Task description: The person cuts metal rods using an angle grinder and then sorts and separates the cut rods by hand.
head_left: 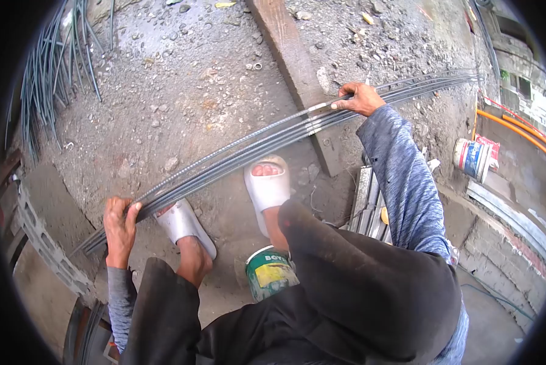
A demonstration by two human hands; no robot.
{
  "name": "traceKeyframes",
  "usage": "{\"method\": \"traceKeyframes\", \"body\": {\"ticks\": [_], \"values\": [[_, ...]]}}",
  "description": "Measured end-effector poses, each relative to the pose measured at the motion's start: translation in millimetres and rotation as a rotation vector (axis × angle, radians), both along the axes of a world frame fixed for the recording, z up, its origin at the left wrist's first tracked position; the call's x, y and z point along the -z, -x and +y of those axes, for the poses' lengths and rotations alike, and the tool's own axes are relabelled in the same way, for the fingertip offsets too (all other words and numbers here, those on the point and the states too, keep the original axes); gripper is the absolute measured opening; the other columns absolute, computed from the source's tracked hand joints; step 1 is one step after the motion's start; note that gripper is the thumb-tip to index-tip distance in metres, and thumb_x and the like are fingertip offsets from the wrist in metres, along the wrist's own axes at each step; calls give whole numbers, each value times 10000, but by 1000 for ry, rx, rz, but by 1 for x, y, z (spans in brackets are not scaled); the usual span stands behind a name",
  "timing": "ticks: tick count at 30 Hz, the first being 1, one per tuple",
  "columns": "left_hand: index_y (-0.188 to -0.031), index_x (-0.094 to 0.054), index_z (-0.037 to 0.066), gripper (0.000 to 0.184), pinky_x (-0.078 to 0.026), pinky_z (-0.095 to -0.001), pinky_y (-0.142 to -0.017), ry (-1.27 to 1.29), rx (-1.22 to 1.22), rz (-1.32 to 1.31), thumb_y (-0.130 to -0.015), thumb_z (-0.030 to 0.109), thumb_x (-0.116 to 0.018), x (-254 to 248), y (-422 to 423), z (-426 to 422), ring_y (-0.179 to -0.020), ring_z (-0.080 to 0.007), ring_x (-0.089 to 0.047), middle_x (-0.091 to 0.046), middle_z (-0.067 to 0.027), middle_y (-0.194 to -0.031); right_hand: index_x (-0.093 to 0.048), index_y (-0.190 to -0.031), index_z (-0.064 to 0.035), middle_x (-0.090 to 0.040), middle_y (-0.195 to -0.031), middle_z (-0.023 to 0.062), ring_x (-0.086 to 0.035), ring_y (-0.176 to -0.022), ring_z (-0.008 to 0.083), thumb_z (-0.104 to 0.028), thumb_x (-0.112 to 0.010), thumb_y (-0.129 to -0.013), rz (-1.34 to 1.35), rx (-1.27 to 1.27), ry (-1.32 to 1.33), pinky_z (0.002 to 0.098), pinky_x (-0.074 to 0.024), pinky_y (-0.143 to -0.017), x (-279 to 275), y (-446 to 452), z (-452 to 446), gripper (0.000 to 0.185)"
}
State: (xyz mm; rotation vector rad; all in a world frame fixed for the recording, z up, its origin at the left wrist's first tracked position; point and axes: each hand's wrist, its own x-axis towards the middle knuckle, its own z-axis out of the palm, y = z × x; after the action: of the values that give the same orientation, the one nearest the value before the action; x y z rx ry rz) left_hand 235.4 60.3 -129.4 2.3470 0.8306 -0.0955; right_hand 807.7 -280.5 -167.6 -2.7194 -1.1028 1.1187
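A bundle of long, thin grey steel rebar rods (pixel 236 158) runs diagonally across the head view, from lower left to upper right. One ribbed rod arches a little above the others between my hands. My left hand (pixel 121 226) is closed round the bundle near its left end, thumb on top. Farther right, my right hand (pixel 361 99) grips the upper rebar between thumb and fingers; whether it takes in other rods I cannot tell. Pale marks show on the rods just left of that hand.
A wooden plank (pixel 291 55) lies under the rods on gritty ground. More rods (pixel 51 79) lie at upper left, near a hollow block (pixel 54 243). A green bucket (pixel 270 274) stands between my legs, and a white-and-blue bucket (pixel 471 158) at right. My sandals (pixel 267 190) are beside the rods.
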Motion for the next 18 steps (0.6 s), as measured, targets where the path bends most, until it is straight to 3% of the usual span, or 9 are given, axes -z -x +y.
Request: {"method": "traceKeyframes", "body": {"ticks": [6,9,10,13,14,18], "values": [[-922,-631,-33,186,-433,-464,-670,-52,131,-5,-969,138,-686,-24,11,-9,-742,-371,-556,-573,-191,-786,-756,-1028,-71,-742,-925,129,-707,-922,289,-608,-835,-758,13,-98,-50,412,-537,-879,-20,2,-12,607],[-914,-611,-38,193,-425,-471,-636,64,119,71,-970,130,-687,-42,14,-11,-688,-379,-553,-571,-203,-766,-752,-1022,-63,-743,-910,126,-713,-893,288,-626,-829,-761,67,-7,14,410,-549,-838,-33,4,-22,625],[-874,-599,-38,241,-405,-460,-596,52,122,44,-981,161,-680,-50,9,-14,-620,-367,-530,-543,-201,-693,-747,-994,-52,-726,-845,114,-701,-826,267,-624,-838,-759,48,-43,-47,411,-545,-775,-35,4,-25,625],[-820,-585,-33,308,-377,-437,-557,274,117,229,-995,206,-671,-69,9,-8,-559,-341,-487,-497,-192,-618,-741,-967,-46,-696,-777,99,-674,-771,240,-606,-856,-748,129,-29,8,412,-524,-738,-38,3,-26,612],[-756,-590,-32,404,-350,-406,-526,330,81,228,-1004,279,-662,-73,9,-7,-508,-257,-457,-457,-146,-552,-739,-904,-44,-670,-742,92,-649,-748,219,-590,-867,-746,153,13,-27,408,-508,-714,-42,5,-30,583],[-664,-621,-15,532,-295,-333,-477,723,-75,439,-992,401,-662,-88,30,20,-489,-114,-423,-459,-27,-515,-780,-879,-60,-707,-772,127,-679,-758,265,-650,-833,-738,194,22,-30,412,-531,-749,-65,21,-23,609]]}}
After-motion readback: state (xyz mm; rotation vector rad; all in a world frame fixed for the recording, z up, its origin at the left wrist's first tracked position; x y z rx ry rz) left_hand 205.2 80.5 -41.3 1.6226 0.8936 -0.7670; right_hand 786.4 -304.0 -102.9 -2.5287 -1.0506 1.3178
